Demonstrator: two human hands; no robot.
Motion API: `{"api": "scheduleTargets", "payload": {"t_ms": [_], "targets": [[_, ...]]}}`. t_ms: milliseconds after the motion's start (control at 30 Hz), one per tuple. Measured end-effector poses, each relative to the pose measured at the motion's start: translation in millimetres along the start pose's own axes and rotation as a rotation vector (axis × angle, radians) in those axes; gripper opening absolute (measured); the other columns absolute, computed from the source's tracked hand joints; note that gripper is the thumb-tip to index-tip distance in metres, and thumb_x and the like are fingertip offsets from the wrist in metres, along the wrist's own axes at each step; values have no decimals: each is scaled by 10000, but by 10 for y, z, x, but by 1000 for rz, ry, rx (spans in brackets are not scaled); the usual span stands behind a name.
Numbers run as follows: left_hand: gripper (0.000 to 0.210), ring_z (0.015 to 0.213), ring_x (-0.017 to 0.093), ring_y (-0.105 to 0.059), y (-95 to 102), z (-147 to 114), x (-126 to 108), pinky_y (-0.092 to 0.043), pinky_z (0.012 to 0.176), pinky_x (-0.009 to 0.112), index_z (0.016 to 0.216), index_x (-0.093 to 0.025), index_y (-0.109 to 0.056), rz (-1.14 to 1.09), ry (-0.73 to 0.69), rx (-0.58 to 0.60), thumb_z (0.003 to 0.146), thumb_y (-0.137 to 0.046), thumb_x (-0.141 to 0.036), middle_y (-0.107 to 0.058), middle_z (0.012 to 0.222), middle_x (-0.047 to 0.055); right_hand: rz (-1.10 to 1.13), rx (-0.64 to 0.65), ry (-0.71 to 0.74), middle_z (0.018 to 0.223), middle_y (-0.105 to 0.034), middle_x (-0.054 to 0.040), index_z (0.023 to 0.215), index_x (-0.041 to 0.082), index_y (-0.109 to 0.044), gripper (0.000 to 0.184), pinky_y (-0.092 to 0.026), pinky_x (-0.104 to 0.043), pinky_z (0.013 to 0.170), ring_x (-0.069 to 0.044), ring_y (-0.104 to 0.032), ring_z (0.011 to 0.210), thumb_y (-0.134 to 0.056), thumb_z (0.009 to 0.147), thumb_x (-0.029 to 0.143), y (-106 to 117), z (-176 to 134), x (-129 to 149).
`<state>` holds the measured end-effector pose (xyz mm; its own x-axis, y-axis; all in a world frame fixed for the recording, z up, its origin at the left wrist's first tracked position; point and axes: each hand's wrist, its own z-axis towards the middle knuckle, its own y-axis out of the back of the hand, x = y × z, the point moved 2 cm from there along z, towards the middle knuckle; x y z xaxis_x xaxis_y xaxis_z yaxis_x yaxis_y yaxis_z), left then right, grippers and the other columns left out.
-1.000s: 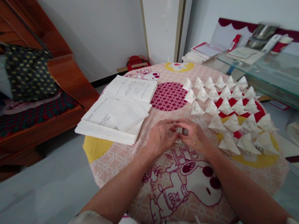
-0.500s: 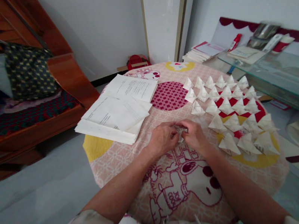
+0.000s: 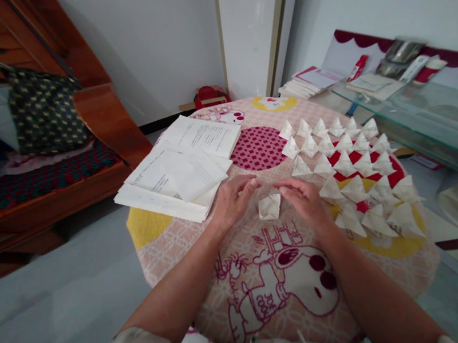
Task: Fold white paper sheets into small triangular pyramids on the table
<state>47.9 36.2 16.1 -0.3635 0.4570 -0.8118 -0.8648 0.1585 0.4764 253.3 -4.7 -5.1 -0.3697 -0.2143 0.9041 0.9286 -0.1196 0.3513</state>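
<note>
Folded paper piece [image 3: 270, 208], off-white, lies on the patterned tablecloth [image 3: 167, 259] between my hands, a little nearer my body than the fingertips. My left hand [image 3: 234, 202] is let go, fingers extended together and thumb laid alongside. My right hand [image 3: 303, 199] is loose too, index and thumb slightly parted close to the piece's far right corner; cannot tell whether they touch it. Close by my left hand: a stack of printed sheets [image 3: 158, 193], the near edge just beside the knuckles. Close by my right: rows of peaked white paper shapes [image 3: 344, 165], the nearest just beside the hand, crowding that side. Nothing covers the piece. Farther right, a glass shelf [image 3: 443, 123] with small goods; farther left, off the table, a wooden bench [image 3: 102, 122] bearing a dark patterned bag [image 3: 45, 110]. Half a second ago both hands met over the piece and mostly hid it; now they are apart and it shows whole. Stack and rows unchanged. Piece lies low, nearly square in outline, slightly skewed, one corner toward the far right; no clear long axis.
</note>
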Motion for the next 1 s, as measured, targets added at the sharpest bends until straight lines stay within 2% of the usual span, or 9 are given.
{"api": "scheduleTargets", "payload": {"t_ms": [133, 233, 300, 433, 533, 733, 867, 1000], "targets": [[530, 867, 202, -706, 46, 18, 93, -524, 773, 294, 947, -131, -775, -45, 43, -89, 990, -439, -539, -767, 1010, 111, -120, 30, 165, 1068, -759, -63, 1033, 217, -749, 281, -527, -400, 925, -225, -687, 1008, -529, 865, 171, 17, 11, 48], [512, 830, 190, -699, 31, 22, 114, -513, 746, 285, 956, -136, -773, -28, 31, -71, 991, -441, -524, -769, 993, 105, -184, 92, 295, 1107, -746, -58, 1017, 228, -747, 371, -517, -400, 961, -216, -672, 1070, -476, 821, 68, -27, 14, 45], [485, 833, 187, -696, 19, 24, 121, -507, 749, 280, 960, -143, -772, -2, 12, -51, 995, -445, -500, -770, 980, 96, -209, 125, 333, 1072, -748, -66, 1007, 218, -740, 396, -531, -385, 931, -210, -681, 1036, -465, 794, 30, -50, 15, 22], [450, 827, 182, -692, 2, 25, 149, -502, 732, 266, 987, -146, -766, 18, 7, -26, 991, -453, -469, -767, 946, 82, -242, 140, 335, 982, -749, -67, 1027, 200, -727, 428, -553, -340, 842, -197, -692, 928, -484, 744, -10, -53, 23, -14], [444, 830, 181, -690, 1, 26, 171, -501, 734, 262, 984, -148, -765, 32, 30, -13, 984, -456, -467, -764, 947, 73, -225, 157, 370, 1017, -751, -70, 1057, 199, -728, 488, -547, -330, 855, -191, -694, 949, -466, 721, -39, -52, 23, -11], [440, 792, 178, -670, 10, 46, 167, -480, 718, 260, 895, -141, -758, 61, 21, -5, 969, -448, -444, -756, 863, 60, -186, 176, 455, 975, -745, -81, 947, 192, -741, 430, -551, -317, 817, -188, -699, 911, -457, 717, -36, -64, 25, -4], [451, 733, 169, -647, 11, 61, 170, -468, 681, 258, 854, -141, -755, 96, 50, 3, 958, -431, -438, -734, 785, 53, -234, 191, 405, 935, -745, -82, 903, 191, -728, 372, -551, -323, 794, -198, -696, 876, -486, 714, -19, -54, 31, 8], [456, 744, 172, -652, -5, 72, 231, -477, 667, 251, 867, -141, -761, 102, 106, 14, 947, -436, -450, -738, 807, 67, -257, 199, 347, 898, -739, -57, 868, 212, -715, 346, -540, -327, 787, -196, -684, 854, -507, 706, -13, -42, 37, 14]]}}
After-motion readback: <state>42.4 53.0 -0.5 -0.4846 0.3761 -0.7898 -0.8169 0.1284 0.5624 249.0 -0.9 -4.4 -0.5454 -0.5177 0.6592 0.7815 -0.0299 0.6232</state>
